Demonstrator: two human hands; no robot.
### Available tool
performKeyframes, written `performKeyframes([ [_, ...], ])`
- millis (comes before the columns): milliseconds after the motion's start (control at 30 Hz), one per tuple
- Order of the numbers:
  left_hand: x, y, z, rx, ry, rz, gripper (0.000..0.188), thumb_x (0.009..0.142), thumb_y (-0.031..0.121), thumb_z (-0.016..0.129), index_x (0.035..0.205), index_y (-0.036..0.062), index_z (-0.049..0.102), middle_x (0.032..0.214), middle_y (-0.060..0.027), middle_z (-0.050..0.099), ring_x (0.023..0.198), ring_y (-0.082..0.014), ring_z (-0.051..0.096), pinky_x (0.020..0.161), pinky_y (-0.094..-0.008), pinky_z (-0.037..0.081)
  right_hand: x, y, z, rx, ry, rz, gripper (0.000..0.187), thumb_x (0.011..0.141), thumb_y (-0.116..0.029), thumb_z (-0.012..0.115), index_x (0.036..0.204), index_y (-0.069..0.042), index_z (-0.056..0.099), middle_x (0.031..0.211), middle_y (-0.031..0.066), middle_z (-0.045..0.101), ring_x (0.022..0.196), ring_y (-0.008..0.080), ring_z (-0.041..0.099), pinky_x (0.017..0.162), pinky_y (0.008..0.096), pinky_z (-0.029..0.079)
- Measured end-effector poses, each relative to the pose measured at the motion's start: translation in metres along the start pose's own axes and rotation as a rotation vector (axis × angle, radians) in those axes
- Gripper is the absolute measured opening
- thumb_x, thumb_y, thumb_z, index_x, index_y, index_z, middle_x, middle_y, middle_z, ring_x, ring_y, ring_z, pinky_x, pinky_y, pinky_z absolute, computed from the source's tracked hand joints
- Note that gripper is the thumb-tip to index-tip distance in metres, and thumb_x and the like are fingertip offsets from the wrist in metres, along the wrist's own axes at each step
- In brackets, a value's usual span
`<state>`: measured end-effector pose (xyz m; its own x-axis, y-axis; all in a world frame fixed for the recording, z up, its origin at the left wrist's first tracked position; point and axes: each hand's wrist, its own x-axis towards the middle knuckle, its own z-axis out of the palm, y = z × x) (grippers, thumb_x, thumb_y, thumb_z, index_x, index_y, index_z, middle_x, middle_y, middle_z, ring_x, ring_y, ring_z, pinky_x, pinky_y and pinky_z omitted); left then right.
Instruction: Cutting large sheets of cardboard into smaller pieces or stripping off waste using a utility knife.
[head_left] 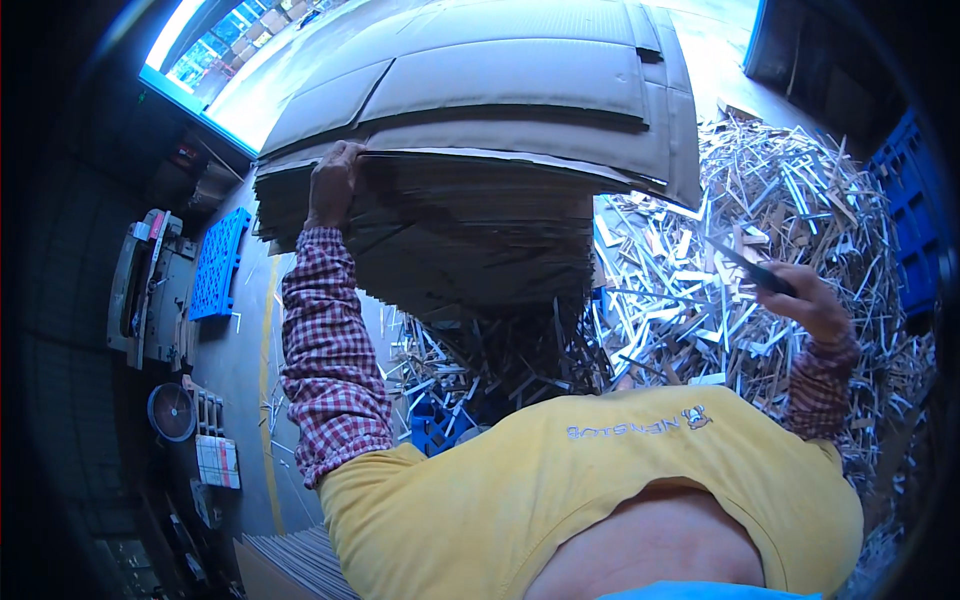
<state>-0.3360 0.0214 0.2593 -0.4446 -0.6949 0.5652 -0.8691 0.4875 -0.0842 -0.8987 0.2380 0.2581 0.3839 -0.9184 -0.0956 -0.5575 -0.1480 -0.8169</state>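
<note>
A tall stack of flat brown cardboard sheets (pixel 520 90) stands in front of me, its near edges layered and slightly uneven. At the stack's near left edge, my left hand (pixel 335 182) is closed on the rim of an upper cardboard sheet, fingers over the top. Off to the right, my right hand (pixel 815 305) grips a knife (pixel 775 280) by its dark handle. The blade points up and left toward the stack and touches nothing. Both forearms wear checked sleeves.
Cardboard offcut strips (pixel 800 200) heap up on the right and under the stack. A blue plastic pallet (pixel 220 262) leans at left, near a yellow floor line (pixel 268 370). Another blue crate-like panel (pixel 908 215) stands far right. More stacked cardboard (pixel 295 562) lies at lower left.
</note>
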Motion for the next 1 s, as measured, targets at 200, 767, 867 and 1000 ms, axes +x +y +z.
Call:
performKeyframes([
  [200, 0.017, 0.016, -0.009, -0.13, -0.073, 0.049, 0.008, 0.078, 0.01, 0.053, 0.082, 0.0052, 0.05, 0.08, -0.0107, 0.052, 0.078, -0.0287, 0.052, 0.065, -0.038, 0.041, 0.082, -0.074, -0.016, -0.033, 0.385, -0.427, 0.026, 0.083, -0.022, 0.053, 0.097, 0.0, 0.058, 0.081, 0.0063, 0.058, 0.07, 0.0091, 0.054, 0.063, 0.021, 0.042],
  [767, -0.012, 0.034, -0.021, -0.443, -0.11, -0.092, 0.012, 0.075, 0.011, 0.057, 0.083, 0.0053, 0.05, 0.077, -0.0104, 0.054, 0.073, -0.0267, 0.05, 0.065, -0.0343, 0.037, 0.354, -0.138, 0.128, -0.807, 0.442, -0.754, 0.039, 0.083, -0.033, 0.047, 0.103, 0.0, 0.05, 0.109, 0.0116, 0.047, 0.101, 0.0233, 0.045, 0.083, 0.0375, 0.036],
  [867, -0.009, 0.042, -0.025, -0.391, -0.127, -0.139, 0.011, 0.075, 0.009, 0.056, 0.082, 0.0039, 0.05, 0.072, -0.0117, 0.051, 0.071, -0.0282, 0.049, 0.065, -0.0346, 0.038, 0.35, -0.136, 0.127, -0.796, 0.42, -0.736, 0.038, 0.083, -0.034, 0.047, 0.102, -0.001, 0.05, 0.108, 0.0113, 0.047, 0.102, 0.0228, 0.045, 0.083, 0.0374, 0.036],
  [1000, -0.025, 0.047, -0.032, -0.551, -0.078, -0.184, 0.004, 0.079, 0.006, 0.052, 0.08, 0.0029, 0.05, 0.071, -0.0118, 0.052, 0.064, -0.0172, 0.051, 0.055, -0.0279, 0.038, 0.348, -0.138, 0.137, -0.788, 0.407, -0.75, 0.037, 0.083, -0.034, 0.047, 0.102, -0.003, 0.049, 0.107, 0.0111, 0.048, 0.1, 0.0234, 0.046, 0.08, 0.0378, 0.038],
])
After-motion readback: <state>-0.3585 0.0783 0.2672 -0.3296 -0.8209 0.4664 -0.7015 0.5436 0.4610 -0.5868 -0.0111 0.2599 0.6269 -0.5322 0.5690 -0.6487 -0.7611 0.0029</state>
